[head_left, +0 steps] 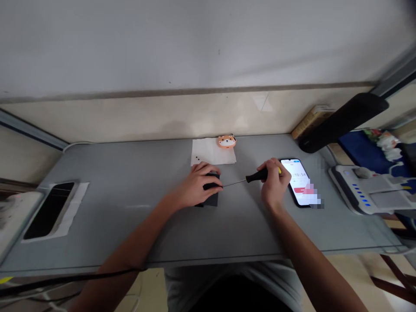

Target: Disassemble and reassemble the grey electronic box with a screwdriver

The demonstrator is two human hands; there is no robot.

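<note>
My left hand is closed around a small black block-like object on the grey desk, its fingers hiding much of it. In my right hand is a screwdriver with a black and yellow handle, its thin shaft lying nearly level and pointing left. The shaft's tip reaches the right side of the black object by my left fingertips; whether it touches is too small to tell. Just beyond my left hand lies a white paper sheet with a few tiny dark bits on it.
An orange animal-face case sits at the paper's right end. A phone with a lit screen lies beside my right hand. Further right are a power strip and a black cylinder. A dark-screened phone rests on paper at far left.
</note>
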